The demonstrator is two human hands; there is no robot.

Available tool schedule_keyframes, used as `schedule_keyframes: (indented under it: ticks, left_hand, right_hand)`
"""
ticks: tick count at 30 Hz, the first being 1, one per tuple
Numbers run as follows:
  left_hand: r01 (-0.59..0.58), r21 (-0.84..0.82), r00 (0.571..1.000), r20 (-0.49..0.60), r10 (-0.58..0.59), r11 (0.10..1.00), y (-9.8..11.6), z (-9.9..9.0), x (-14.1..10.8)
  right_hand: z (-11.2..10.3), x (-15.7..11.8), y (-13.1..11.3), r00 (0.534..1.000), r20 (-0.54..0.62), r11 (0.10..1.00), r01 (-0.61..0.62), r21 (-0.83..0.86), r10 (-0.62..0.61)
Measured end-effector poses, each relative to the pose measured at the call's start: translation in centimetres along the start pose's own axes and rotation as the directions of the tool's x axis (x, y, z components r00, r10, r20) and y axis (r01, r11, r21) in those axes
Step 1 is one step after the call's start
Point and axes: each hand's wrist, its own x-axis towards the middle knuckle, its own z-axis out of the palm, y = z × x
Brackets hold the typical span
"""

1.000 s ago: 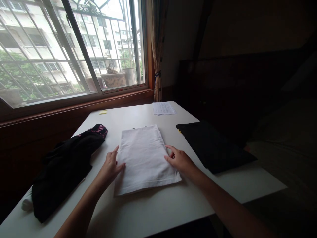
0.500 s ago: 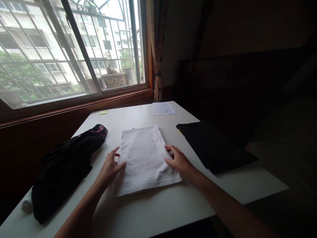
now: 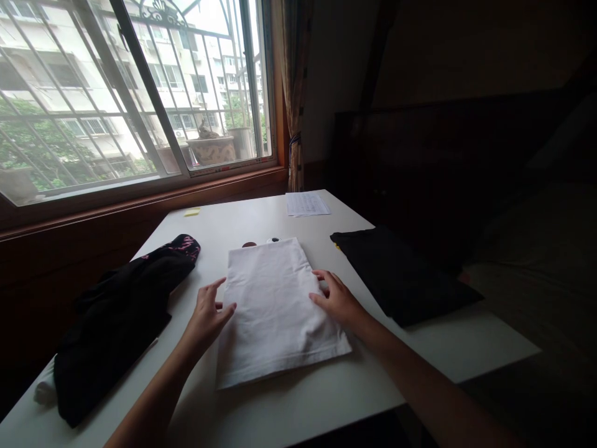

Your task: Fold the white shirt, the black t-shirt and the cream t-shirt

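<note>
Lying on white table, white cloth; window, curtain beyond

brown disc partly hidden behind white cloth, print on papers illegible, window cropped left

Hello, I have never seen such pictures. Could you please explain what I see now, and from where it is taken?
There is no machine: these are a person's bare left hand and right hand. The camera is worn on the head, looking forward and down.

On the white table, a folded white cloth lies between the hands. Both hands are open at its sides, so neither has it in a closed grip.

A crumpled black garment lies on the left, and a flatter dark cloth on the right. Farther away are printed papers and a yellow note.
</note>
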Motion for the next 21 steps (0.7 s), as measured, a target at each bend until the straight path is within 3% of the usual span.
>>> schedule_keyframes:
  ticks: [6, 9, 13, 17, 21]
  left_hand:
    - [0.017, -0.047, 1.0, 0.002, -0.017, 0.999, 0.2, 0.4, 0.4]
    - [0.077, -0.085, 0.994, 0.082, -0.07, 0.993, 0.6, 0.1, 0.3]
    - [0.194, -0.158, 0.971, 0.171, -0.167, 0.968, 1.0, -0.4, 0.0]
    - [0.237, -0.161, 0.971, 0.073, -0.228, 0.958, 1.3, -0.4, 0.0]
    - [0.287, -0.233, 0.958, 0.07, -0.279, 0.929, 1.9, -0.6, 0.1]
  right_hand:
    - [-0.6, -0.1, -0.7, 0.999, 0.05, 1.0, -0.015, 0.008, 0.014]
    - [-1.4, 0.0, -1.1, 0.99, 0.136, 0.997, -0.041, 0.061, 0.033]
    - [-2.2, 0.1, -1.3, 0.959, 0.257, 0.961, -0.174, 0.216, 0.116]
    - [-2.2, 0.4, -1.1, 0.965, 0.159, 0.948, -0.241, 0.208, 0.21]
    - [-2.0, 0.3, -0.9, 0.96, 0.147, 0.91, -0.275, 0.312, 0.239]
